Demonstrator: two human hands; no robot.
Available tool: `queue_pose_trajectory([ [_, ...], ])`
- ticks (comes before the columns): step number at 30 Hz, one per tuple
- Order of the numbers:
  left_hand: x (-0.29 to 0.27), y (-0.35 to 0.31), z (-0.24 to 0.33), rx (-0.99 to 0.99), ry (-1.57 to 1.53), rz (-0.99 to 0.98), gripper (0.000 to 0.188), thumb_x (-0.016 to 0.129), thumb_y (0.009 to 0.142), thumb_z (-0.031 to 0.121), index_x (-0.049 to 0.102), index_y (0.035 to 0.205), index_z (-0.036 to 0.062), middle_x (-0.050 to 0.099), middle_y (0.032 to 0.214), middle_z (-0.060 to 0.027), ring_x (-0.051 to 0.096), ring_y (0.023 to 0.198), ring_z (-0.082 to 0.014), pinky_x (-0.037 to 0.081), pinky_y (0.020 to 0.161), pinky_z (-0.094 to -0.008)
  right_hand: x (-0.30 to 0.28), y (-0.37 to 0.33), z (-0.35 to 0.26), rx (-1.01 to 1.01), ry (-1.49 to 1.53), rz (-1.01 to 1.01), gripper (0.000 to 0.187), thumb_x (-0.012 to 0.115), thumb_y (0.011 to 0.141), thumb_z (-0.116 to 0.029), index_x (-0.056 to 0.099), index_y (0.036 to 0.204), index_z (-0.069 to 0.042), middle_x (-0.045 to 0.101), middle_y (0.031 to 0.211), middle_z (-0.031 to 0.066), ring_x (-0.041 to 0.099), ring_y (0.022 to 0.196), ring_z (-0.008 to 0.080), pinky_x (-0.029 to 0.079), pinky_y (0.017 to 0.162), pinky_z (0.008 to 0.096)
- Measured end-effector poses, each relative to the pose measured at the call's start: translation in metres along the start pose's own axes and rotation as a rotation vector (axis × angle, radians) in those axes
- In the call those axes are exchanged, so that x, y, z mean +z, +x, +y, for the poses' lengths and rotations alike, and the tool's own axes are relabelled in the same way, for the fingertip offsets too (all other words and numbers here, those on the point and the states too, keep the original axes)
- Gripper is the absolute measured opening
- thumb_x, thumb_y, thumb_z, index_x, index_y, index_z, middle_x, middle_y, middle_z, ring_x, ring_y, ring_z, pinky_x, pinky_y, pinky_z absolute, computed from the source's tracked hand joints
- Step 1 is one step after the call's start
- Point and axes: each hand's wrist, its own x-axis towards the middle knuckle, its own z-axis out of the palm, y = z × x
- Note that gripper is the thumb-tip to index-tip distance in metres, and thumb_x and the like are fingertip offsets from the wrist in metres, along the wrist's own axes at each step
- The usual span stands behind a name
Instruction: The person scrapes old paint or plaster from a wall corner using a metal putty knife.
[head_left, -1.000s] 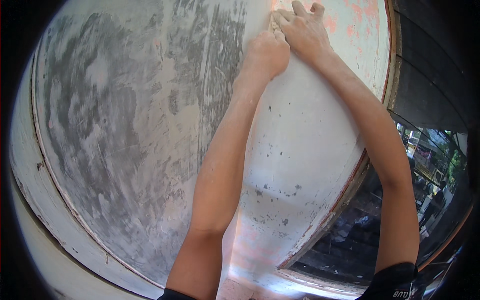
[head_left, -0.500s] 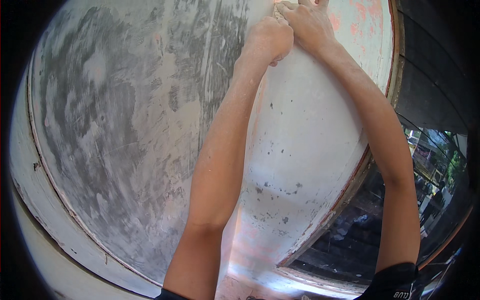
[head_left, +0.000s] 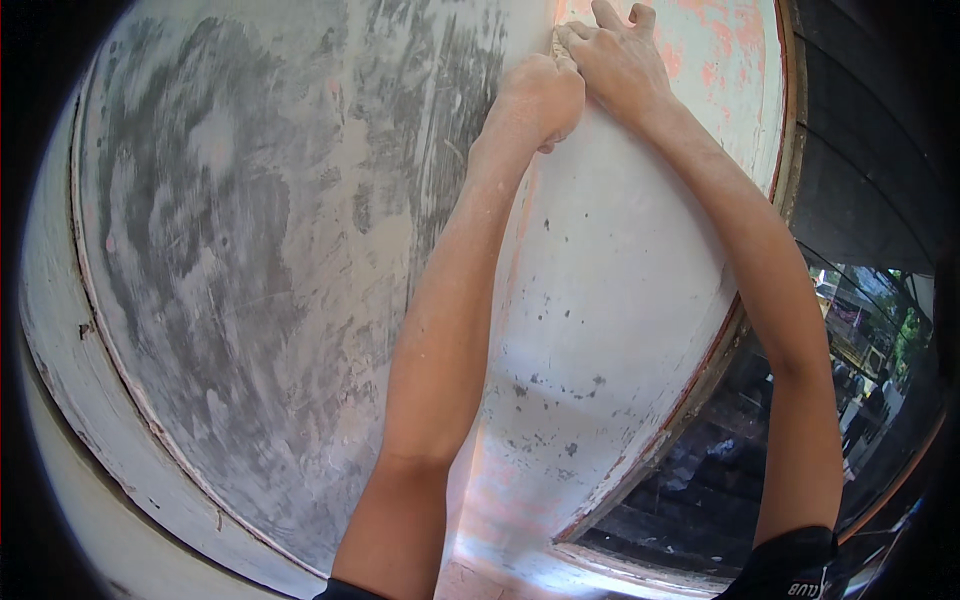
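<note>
High on the corner between a grey, patchy wall panel (head_left: pixel 240 210) and a narrower white wall face (head_left: pixel 620 260), both my hands are close together. My left hand (head_left: pixel 540 100) is closed in a fist. Between the hands shows a small, pale, dust-coated piece (head_left: pixel 562 48), too small and covered to name. My right hand (head_left: pixel 622 65) presses its near fingers against that piece, while its other fingers are raised and bent apart over the white face. Pale dust coats both hands and my left forearm.
The white face has dark specks and pinkish patches (head_left: pixel 715 70). A worn wooden frame edge (head_left: pixel 725 345) borders it on the right, beside dark glass panes (head_left: pixel 670 480) with reflections. Pale trim (head_left: pixel 110 385) curves along the left.
Both hands appear slightly lower in the picture, still together at the corner. The whole wall has shifted down a little too, so the view itself has tilted upward.
</note>
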Motion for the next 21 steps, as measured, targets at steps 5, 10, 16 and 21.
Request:
queue_pose_trajectory([
  [5, 0.001, 0.015, -0.007, 0.13, 0.173, -0.042, 0.027, 0.046, 0.084, 0.0, 0.062, 0.096, -0.0187, 0.068, 0.075, -0.0251, 0.07, 0.063, -0.03, 0.057, 0.062, -0.0391, -0.006, 0.005, -0.001, 0.052, 0.084, 0.051, 0.019, 0.057, 0.087, -0.02, 0.071, 0.091, -0.009, 0.071, 0.093, 0.004, 0.057, 0.105, 0.0243, 0.033, 0.095, 0.0589],
  [10, 0.01, 0.02, -0.017, 0.113, -0.064, 0.021, 0.036, 0.034, 0.1, 0.018, 0.057, 0.101, -0.0098, 0.057, 0.075, -0.0154, 0.055, 0.058, -0.0237, 0.049, 0.05, -0.0409, -0.001, 0.006, 0.001, -0.008, -0.048, 0.049, 0.019, 0.057, 0.088, -0.021, 0.071, 0.089, -0.009, 0.071, 0.089, 0.0029, 0.057, 0.104, 0.0243, 0.032, 0.095, 0.0591],
  [16, 0.003, 0.013, -0.005, 0.14, 0.109, 0.097, 0.021, 0.049, 0.078, -0.002, 0.065, 0.087, -0.0119, 0.069, 0.072, -0.0209, 0.069, 0.059, -0.0267, 0.057, 0.059, -0.0362, -0.001, 0.01, 0.005, -0.026, -0.007, 0.076, 0.019, 0.057, 0.088, -0.023, 0.071, 0.088, -0.009, 0.071, 0.085, 0.002, 0.057, 0.105, 0.0239, 0.033, 0.095, 0.0584],
  [21, -0.004, 0.025, 0.002, 0.154, 0.192, -0.033, 0.021, 0.051, 0.077, -0.002, 0.067, 0.087, -0.0109, 0.069, 0.071, -0.0182, 0.071, 0.063, -0.0259, 0.057, 0.06, -0.0352, -0.005, 0.015, 0.011, 0.003, 0.012, 0.025, 0.02, 0.056, 0.088, -0.024, 0.07, 0.087, -0.01, 0.071, 0.086, 0.0021, 0.057, 0.104, 0.0242, 0.033, 0.094, 0.0579],
])
